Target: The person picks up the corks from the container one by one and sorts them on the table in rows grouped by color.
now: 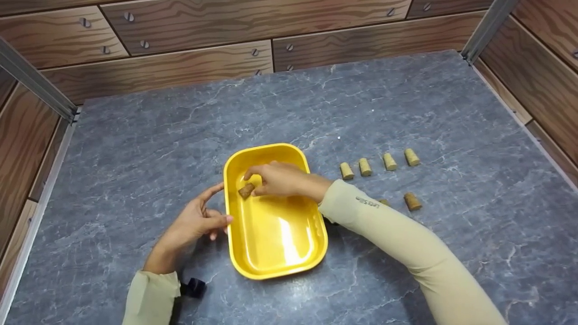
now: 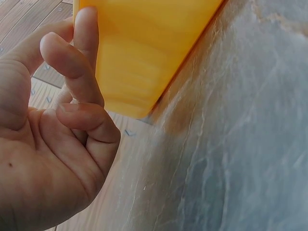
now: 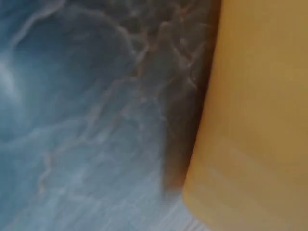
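Observation:
A yellow plastic tub (image 1: 275, 234) lies lengthwise in front of me. My left hand (image 1: 194, 223) holds its left rim, thumb tip on the edge, other fingers at the outer wall; the left wrist view shows this hand (image 2: 62, 144) with curled fingers beside the tub's wall (image 2: 139, 53). Inside the tub, my right hand (image 1: 280, 179) pinches a dark brown cork stopper (image 1: 246, 191) between thumb and index finger near the left wall. The right wrist view shows only the tub's outer side (image 3: 255, 120); the hand is out of sight there.
Several pale cork stoppers (image 1: 365, 167) stand in a row right of the tub. Nearer lies a dark cork (image 1: 412, 201); another cork (image 1: 384, 202) is mostly hidden by the right sleeve (image 1: 397, 239). Wood-patterned panels (image 1: 203, 27) border the grey marbled table (image 1: 158, 135).

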Motion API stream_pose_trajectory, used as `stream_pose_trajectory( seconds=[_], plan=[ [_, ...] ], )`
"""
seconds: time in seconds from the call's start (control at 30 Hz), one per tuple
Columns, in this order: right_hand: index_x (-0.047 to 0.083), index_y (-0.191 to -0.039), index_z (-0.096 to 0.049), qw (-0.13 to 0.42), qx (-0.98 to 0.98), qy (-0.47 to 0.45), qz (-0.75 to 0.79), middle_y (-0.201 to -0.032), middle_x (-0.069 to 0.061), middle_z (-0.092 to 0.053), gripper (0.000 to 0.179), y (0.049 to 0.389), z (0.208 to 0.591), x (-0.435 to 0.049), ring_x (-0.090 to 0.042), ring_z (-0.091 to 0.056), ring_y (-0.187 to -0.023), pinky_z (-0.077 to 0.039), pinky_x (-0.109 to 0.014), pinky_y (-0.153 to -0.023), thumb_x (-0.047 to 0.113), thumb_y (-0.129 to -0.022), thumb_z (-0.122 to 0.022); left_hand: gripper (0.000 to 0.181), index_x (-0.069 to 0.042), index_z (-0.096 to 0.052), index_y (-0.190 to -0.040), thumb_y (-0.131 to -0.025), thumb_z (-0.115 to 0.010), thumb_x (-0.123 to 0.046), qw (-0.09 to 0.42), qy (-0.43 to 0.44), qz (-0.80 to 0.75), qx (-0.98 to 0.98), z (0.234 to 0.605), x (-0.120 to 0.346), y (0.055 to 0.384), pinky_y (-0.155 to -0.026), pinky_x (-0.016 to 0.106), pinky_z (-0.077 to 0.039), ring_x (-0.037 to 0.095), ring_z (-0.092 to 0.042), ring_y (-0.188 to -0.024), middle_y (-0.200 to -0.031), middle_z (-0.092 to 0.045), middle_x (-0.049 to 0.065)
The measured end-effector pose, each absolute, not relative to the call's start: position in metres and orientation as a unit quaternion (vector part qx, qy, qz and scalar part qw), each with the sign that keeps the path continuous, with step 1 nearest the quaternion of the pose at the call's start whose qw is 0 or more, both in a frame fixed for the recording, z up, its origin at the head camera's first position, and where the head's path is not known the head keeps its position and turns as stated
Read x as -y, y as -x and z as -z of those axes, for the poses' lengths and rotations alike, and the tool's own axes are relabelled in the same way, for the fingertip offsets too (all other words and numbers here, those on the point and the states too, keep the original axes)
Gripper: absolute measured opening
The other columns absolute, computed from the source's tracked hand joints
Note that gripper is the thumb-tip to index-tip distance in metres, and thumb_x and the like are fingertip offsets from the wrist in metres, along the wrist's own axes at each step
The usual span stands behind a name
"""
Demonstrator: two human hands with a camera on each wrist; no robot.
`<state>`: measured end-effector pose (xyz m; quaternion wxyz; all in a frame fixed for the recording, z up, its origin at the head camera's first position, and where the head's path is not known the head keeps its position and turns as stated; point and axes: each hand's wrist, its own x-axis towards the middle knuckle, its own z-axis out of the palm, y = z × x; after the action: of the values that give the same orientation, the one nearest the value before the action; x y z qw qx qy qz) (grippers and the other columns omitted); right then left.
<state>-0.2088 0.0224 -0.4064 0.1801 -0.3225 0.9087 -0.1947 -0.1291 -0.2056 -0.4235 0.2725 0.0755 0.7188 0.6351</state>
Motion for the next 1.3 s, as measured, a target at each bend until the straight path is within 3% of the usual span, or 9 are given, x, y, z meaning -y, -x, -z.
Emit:
stream_pose_trajectory(
  seconds=[0.2,0.4,0.63,0.93,1.13,1.3],
  plan=[
    [0.028,-0.119,-0.059,0.175,-0.911,0.329,0.177,-0.070,0.003,-0.057,0.033,0.208,0.411,-0.023,-0.014,-0.048,-0.067,-0.044,-0.032,-0.073,0.031,-0.086,-0.062,0.085,-0.011,-0.015,-0.147,-0.081,-0.069,-0.011,0.276,-0.071,-0.641,-0.712,0.424,0.205,0.129,-0.046,0.020,-0.042,0.007,-0.050,-0.043,-0.064,-0.067,-0.001],
    [0.027,-0.113,-0.061,0.174,-0.903,0.350,0.176,-0.068,0.004,-0.052,0.024,0.209,0.413,-0.026,-0.014,-0.046,-0.065,-0.041,-0.028,-0.067,0.027,-0.088,-0.060,0.085,-0.012,-0.016,-0.147,-0.081,-0.070,-0.013,0.276,-0.075,-0.642,-0.712,0.425,0.205,0.130,-0.046,0.020,-0.043,0.008,-0.051,-0.044,-0.065,-0.068,-0.002],
    [0.027,-0.105,-0.062,0.215,-0.870,0.420,0.144,-0.065,0.002,-0.053,0.016,0.209,0.406,-0.032,-0.012,-0.047,-0.063,-0.038,-0.025,-0.061,0.024,-0.090,-0.058,0.086,-0.015,-0.017,-0.147,-0.080,-0.071,-0.014,0.274,-0.064,-0.643,-0.712,0.424,0.203,0.129,-0.046,0.020,-0.042,0.008,-0.051,-0.044,-0.065,-0.068,-0.002],
    [0.029,-0.108,-0.063,0.264,-0.845,0.454,0.101,-0.061,0.003,-0.045,0.028,0.212,0.403,-0.034,-0.013,-0.039,-0.059,-0.034,-0.023,-0.059,0.011,-0.088,-0.055,0.086,-0.017,-0.018,-0.147,-0.080,-0.071,-0.015,0.273,-0.057,-0.641,-0.715,0.426,0.203,0.129,-0.047,0.020,-0.042,0.008,-0.049,-0.044,-0.065,-0.067,-0.001],
    [0.029,-0.123,-0.053,0.266,-0.868,0.411,0.080,-0.078,0.005,-0.056,0.043,0.202,0.399,-0.033,-0.013,-0.052,-0.073,-0.041,-0.027,-0.064,0.027,-0.082,-0.066,0.086,-0.016,-0.016,-0.147,-0.080,-0.071,-0.016,0.275,-0.066,-0.637,-0.717,0.426,0.204,0.129,-0.047,0.020,-0.043,0.008,-0.051,-0.044,-0.066,-0.068,-0.002],
    [0.026,-0.118,-0.054,0.241,-0.890,0.384,0.058,-0.089,0.002,-0.062,0.052,0.192,0.400,-0.026,-0.016,-0.057,-0.081,-0.045,-0.035,-0.068,0.053,-0.076,-0.067,0.085,-0.016,-0.016,-0.147,-0.081,-0.070,-0.014,0.273,-0.065,-0.638,-0.717,0.426,0.204,0.129,-0.047,0.020,-0.043,0.008,-0.050,-0.043,-0.065,-0.068,-0.001]
  ],
)
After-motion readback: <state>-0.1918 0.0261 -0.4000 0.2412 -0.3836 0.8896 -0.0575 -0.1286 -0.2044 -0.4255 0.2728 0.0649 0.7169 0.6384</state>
